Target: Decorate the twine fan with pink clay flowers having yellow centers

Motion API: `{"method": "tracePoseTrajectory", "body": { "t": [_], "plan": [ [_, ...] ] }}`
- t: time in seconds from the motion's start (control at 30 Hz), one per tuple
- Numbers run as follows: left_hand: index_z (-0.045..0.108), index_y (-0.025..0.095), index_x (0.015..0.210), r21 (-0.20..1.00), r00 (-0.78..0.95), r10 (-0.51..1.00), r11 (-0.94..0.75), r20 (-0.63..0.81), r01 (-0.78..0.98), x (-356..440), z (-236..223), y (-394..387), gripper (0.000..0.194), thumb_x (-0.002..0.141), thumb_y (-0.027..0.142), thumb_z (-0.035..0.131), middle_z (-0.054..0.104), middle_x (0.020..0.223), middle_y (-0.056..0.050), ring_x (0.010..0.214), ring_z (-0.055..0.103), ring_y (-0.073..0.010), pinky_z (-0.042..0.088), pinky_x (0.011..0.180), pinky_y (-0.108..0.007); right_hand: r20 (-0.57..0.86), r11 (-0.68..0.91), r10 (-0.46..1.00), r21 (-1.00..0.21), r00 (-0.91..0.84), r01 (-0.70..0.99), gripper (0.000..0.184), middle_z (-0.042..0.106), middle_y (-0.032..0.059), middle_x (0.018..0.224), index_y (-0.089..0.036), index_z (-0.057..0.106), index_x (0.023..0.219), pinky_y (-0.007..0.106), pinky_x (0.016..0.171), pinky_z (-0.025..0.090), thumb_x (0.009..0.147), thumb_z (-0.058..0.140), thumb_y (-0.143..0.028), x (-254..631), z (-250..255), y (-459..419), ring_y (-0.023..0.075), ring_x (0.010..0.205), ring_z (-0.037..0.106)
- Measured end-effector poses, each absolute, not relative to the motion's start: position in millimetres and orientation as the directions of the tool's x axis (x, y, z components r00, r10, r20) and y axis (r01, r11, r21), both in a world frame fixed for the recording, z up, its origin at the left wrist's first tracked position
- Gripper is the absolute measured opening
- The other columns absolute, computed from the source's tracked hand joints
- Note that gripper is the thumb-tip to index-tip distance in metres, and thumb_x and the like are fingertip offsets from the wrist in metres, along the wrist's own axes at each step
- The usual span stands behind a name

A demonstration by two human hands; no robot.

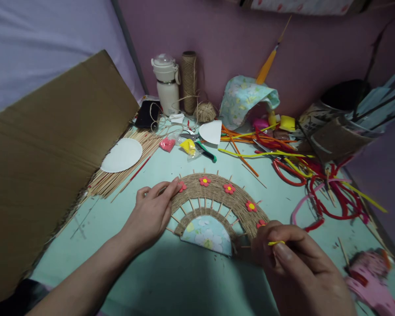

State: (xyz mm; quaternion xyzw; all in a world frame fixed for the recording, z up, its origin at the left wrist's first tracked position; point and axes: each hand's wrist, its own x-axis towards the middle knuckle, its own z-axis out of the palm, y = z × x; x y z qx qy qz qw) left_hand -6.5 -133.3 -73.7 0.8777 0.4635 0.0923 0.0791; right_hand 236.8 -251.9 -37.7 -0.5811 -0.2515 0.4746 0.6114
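Note:
A half-round fan woven from brown twine on thin sticks [213, 181] lies on the table, with a floral fabric half-circle [206, 235] at its inner edge. Pink-red clay flowers are spaced along the woven band; one flower with a yellow centre [251, 206] sits right of the middle. My left hand [153, 210] holds the fan's left end, fingertips at the leftmost flower. Close to the fan's right end, my right hand [303, 263] pinches a small bit of yellow clay [276, 242] between thumb and finger. This hand partly covers the rightmost flower [260, 224].
A cardboard sheet [59, 131] stands at left beside thin sticks [118, 175] and a white oval [122, 154]. Behind are a white bottle [167, 92], twine [205, 112], bagged yellow clay [188, 147] and green-handled pliers [206, 151]. Red-handled scissors [288, 172] and a pink glue gun [370, 285] lie right.

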Motion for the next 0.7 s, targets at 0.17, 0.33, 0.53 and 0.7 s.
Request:
{"method": "tracePoseTrajectory", "body": {
  "t": [0.17,0.33,0.53,0.7],
  "plan": [
    [0.023,0.019,0.148,0.216,0.553,0.830,-0.555,0.073,0.803,-4.3,-74.3,-134.0,0.057,0.093,0.014,0.035,0.059,0.130,-0.013,0.123,0.048,-0.0271,0.029,0.093,-0.043,-0.254,-0.136,0.870,-0.947,0.422,-0.291,0.020,0.060,0.0016,0.070,-0.023,0.067,0.073,0.025,0.057,0.046,0.071,0.078,-0.038,237.3,-37.4,-252.2,0.0152,0.063,0.055],
    [0.022,0.020,0.149,0.211,0.558,0.826,-0.561,0.079,0.800,-6.3,-74.7,-134.4,0.056,0.094,0.016,0.034,0.058,0.131,-0.013,0.122,0.048,-0.0273,0.030,0.093,-0.043,-0.261,-0.146,0.872,-0.947,0.415,-0.288,0.018,0.061,0.0024,0.071,-0.023,0.067,0.073,0.025,0.057,0.047,0.071,0.078,-0.037,238.5,-37.6,-253.7,0.0157,0.064,0.056],
    [0.021,0.020,0.149,0.260,0.502,0.818,-0.568,0.282,0.781,-13.2,-72.2,-135.0,0.059,0.092,0.016,0.038,0.061,0.130,-0.012,0.123,0.049,-0.0266,0.031,0.095,-0.042,-0.237,-0.121,0.884,-0.948,0.403,-0.293,0.017,0.061,0.0018,0.072,-0.024,0.067,0.074,0.025,0.058,0.047,0.073,0.077,-0.038,236.4,-36.7,-253.9,0.0151,0.064,0.056],
    [0.035,0.018,0.144,0.236,0.549,0.818,-0.575,0.171,0.784,-8.8,-72.9,-134.6,0.052,0.091,0.017,0.038,0.056,0.135,-0.014,0.127,0.047,-0.0276,0.031,0.094,-0.043,-0.223,-0.099,0.887,-0.947,0.404,-0.305,0.016,0.061,0.0017,0.072,-0.024,0.068,0.075,0.024,0.057,0.047,0.073,0.077,-0.037,234.5,-37.4,-251.3,0.0143,0.063,0.055]
  ]
}}
